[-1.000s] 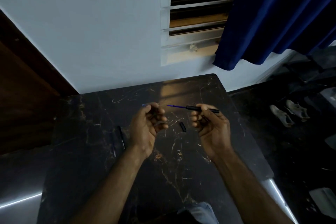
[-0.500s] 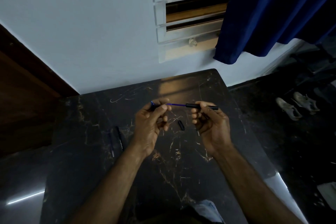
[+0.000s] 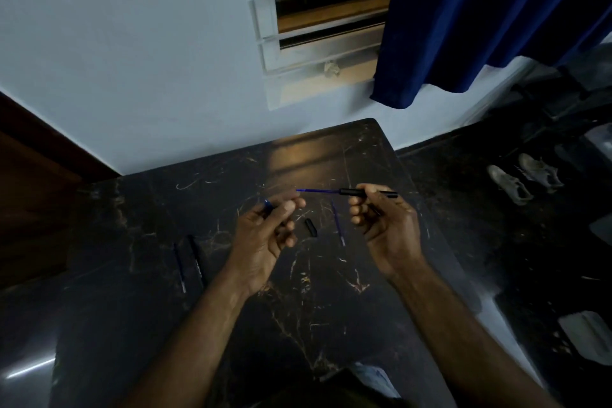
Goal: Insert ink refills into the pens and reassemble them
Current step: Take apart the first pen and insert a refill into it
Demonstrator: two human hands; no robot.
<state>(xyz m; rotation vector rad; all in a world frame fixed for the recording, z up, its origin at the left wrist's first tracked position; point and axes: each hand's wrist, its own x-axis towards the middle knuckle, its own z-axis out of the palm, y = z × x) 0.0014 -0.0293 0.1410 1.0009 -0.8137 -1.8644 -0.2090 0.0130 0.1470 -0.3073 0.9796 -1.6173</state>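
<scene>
While the right hand (image 3: 385,232) pinches a slim black plastic pen barrel (image 3: 367,193) between thumb and curled fingers (image 3: 356,210), the barrel lies nearly level, its long axis running left to right above the dark veined marble tabletop (image 3: 231,325). A thin blue ink refill (image 3: 318,191) sticks out of its left end, tip pointing at the left hand (image 3: 265,238). That hand's fingers are curled close, gripping a small blue piece (image 3: 268,206) too blurred to identify. Between the hands, a short black cap-like piece (image 3: 310,227) and a second blue refill (image 3: 337,223) lie on the tabletop; two slender dark pen parts (image 3: 196,260) lie side by side farther left.
</scene>
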